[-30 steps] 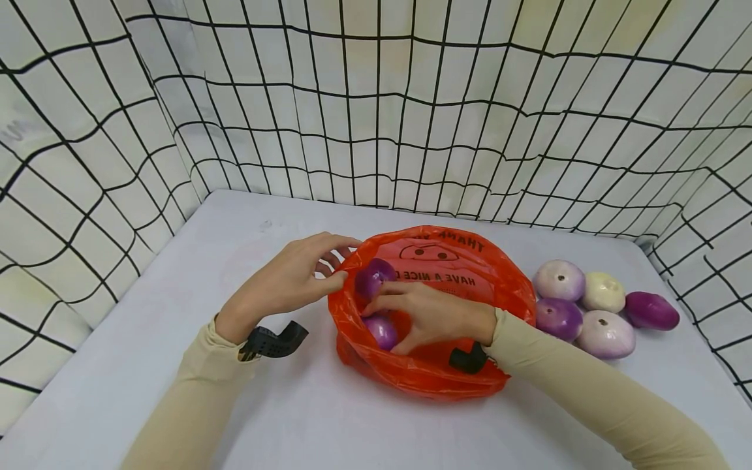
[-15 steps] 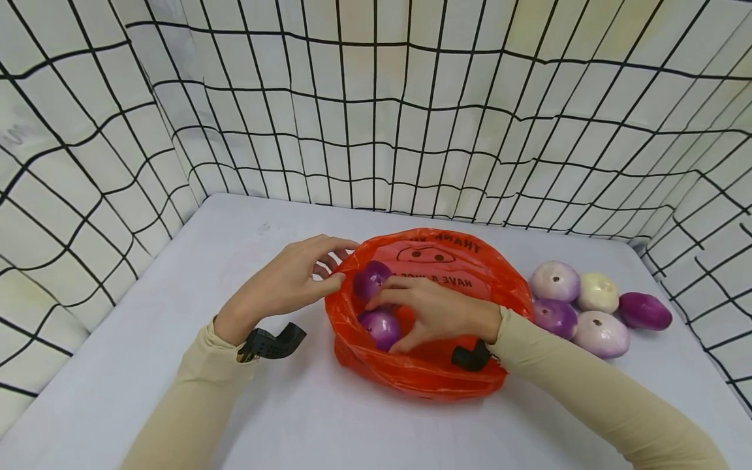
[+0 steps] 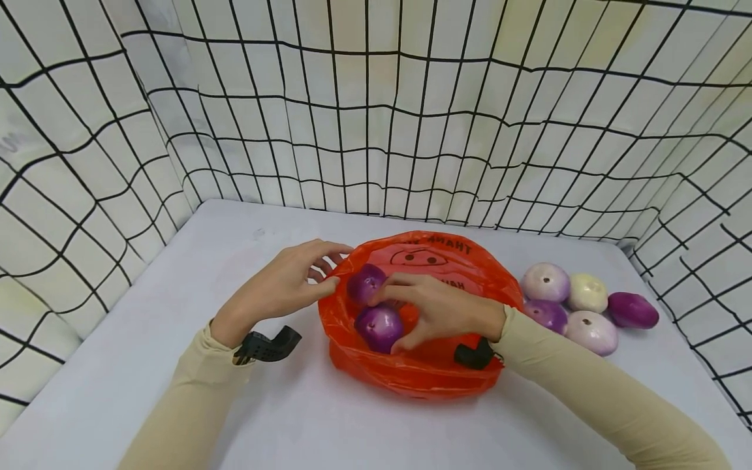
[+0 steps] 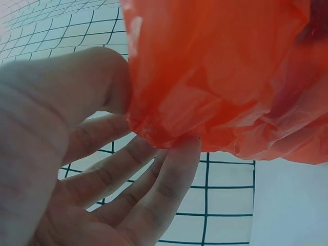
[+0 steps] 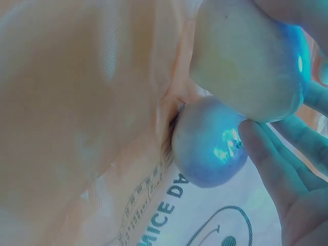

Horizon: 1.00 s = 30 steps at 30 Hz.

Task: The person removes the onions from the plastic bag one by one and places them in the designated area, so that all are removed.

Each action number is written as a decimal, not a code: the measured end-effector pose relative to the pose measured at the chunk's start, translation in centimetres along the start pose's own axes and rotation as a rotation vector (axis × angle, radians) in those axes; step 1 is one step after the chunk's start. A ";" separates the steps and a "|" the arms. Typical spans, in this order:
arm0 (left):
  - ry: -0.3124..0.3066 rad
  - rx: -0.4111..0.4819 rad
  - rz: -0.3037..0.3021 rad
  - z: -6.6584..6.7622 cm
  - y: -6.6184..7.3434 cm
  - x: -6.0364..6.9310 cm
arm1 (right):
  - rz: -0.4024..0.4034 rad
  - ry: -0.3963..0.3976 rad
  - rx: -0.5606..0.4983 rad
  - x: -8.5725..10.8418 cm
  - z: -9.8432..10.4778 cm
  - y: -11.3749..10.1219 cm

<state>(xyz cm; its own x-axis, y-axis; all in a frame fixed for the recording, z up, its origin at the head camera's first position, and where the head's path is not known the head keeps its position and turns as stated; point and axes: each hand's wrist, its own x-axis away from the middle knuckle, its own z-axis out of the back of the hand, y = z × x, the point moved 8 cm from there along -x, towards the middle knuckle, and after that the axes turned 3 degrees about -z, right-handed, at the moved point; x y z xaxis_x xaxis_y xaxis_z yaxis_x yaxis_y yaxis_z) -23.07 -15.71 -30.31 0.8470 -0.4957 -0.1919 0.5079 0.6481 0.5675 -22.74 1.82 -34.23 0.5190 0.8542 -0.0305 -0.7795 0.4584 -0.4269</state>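
A red plastic bag (image 3: 411,385) with printed lettering and a smiling face stands wide-mouthed on the white table. At its left rim, my left hand (image 3: 282,281) holds the plastic between thumb and fingers; the left wrist view shows the thumb against the bag (image 4: 205,77) and fingertips at its edge. Inside the bag mouth, my right hand (image 3: 435,307) grips a purple onion (image 3: 378,328) between thumb and fingers. Another purple onion (image 3: 365,284) lies just behind it, close to my fingertips. In the right wrist view the gripped onion (image 5: 246,61) sits above the second onion (image 5: 210,143). The bag's bottom is hidden.
Right of the bag lies a group of several onions: a pale purple one (image 3: 545,283), a yellowish one (image 3: 587,293), and a dark purple one (image 3: 632,310) at the far right. Black netting over white walls (image 3: 376,117) encloses the table (image 3: 235,241) at back and sides.
The gripped onion has turned and come up a little in my right hand, so more of it shows. My left hand stays at the bag's rim. The head view has shifted slightly.
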 end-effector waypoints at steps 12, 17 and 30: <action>-0.001 -0.009 -0.010 -0.4 -0.2 -0.2 | -0.064 0.030 0.035 1.7 1.9 0.5; -0.004 -0.016 0.003 -0.4 -0.3 -0.2 | -0.107 0.037 0.029 2.6 2.7 0.8; -0.003 -0.024 0.003 -0.3 -0.4 -0.1 | -0.108 0.112 0.017 4.6 4.4 1.5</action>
<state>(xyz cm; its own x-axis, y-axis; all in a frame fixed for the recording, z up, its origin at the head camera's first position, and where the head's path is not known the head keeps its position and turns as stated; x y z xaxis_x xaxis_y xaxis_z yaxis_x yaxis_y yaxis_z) -23.33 -15.68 -30.74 0.8483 -0.4950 -0.1879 0.5086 0.6635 0.5487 -23.10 7.53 -31.08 0.6356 0.7672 -0.0864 -0.7221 0.5511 -0.4182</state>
